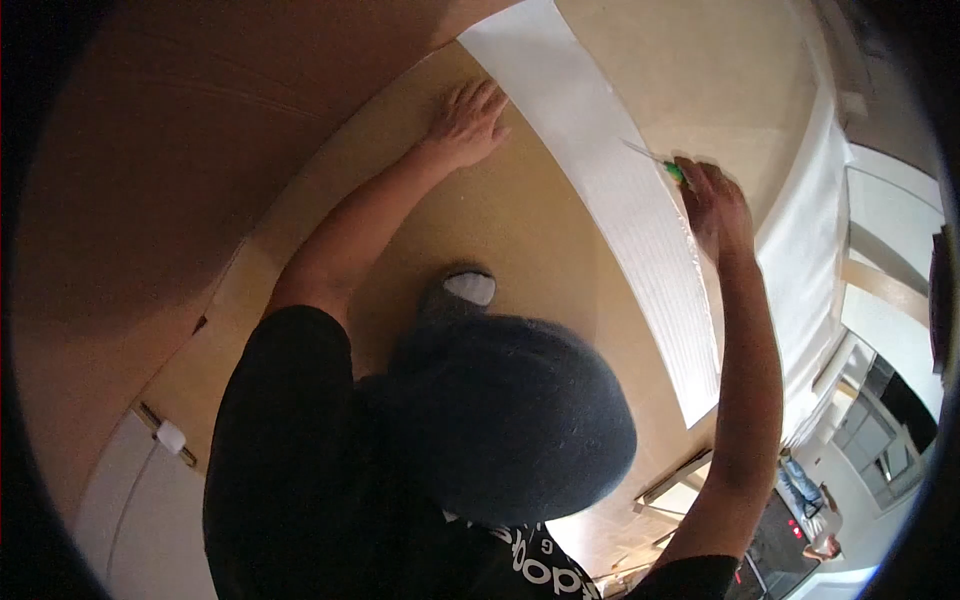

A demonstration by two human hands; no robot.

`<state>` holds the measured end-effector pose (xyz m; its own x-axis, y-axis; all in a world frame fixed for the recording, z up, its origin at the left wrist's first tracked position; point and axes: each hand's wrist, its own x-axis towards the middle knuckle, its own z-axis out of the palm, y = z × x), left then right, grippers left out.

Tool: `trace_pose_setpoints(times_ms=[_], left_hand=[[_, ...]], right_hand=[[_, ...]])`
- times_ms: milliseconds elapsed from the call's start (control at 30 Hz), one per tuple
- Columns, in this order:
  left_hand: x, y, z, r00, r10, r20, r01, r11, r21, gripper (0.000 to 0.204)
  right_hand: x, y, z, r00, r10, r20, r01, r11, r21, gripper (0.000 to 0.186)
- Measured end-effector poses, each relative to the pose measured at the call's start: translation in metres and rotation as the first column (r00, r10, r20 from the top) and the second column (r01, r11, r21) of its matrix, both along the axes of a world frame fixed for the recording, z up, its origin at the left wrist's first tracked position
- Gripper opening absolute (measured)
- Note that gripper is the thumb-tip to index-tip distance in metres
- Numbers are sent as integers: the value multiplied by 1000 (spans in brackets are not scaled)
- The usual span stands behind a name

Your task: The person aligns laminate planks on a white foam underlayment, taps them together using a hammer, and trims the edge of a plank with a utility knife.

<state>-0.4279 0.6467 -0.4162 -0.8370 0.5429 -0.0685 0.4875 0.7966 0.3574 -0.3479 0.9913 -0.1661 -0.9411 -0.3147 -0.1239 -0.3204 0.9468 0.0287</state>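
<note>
A long white strip [600, 160] with fine lines along it curves over the tan surface [530, 215], from the top middle down to the lower right. My left hand [470, 125] rests on the tan surface by the strip's left edge, palm down with its fingers stretched out and nothing held. On the strip's right side, my right hand [718, 212] is closed round the green handle of a thin-bladed tool [676, 172]. Its narrow pale blade points up and left over the strip. I cannot make out the tool's exact kind.
White sheeting [800, 240] hangs or lies along the right edge. A darker brown surface [150, 170] borders the tan one on the left. Wooden pieces [675, 480] lie at the lower right, where another person [825, 535] appears far off. A grey-and-white sock [470, 288] shows near my cap.
</note>
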Motion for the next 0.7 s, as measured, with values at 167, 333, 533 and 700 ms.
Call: trace_pose_setpoints(times_ms=[167, 333, 533, 700], left_hand=[[-62, 32, -23, 944, 45, -327, 4, 989, 148, 57], [-61, 45, -21, 949, 55, -310, 2, 983, 182, 60], [-60, 40, -4, 974, 62, -216, -25, 985, 169, 58], [-63, 42, 10, 981, 75, -180, -51, 990, 135, 54]], right_hand=[[-151, -46, -90, 961, 257, -99, -260, 965, -22, 34], [-222, -87, -160, 894, 440, -79, -446, 891, -87, 33], [-268, -108, -207, 849, 522, -87, -529, 838, -133, 35], [-286, -113, -236, 680, 691, -245, -729, 673, -128, 33]])
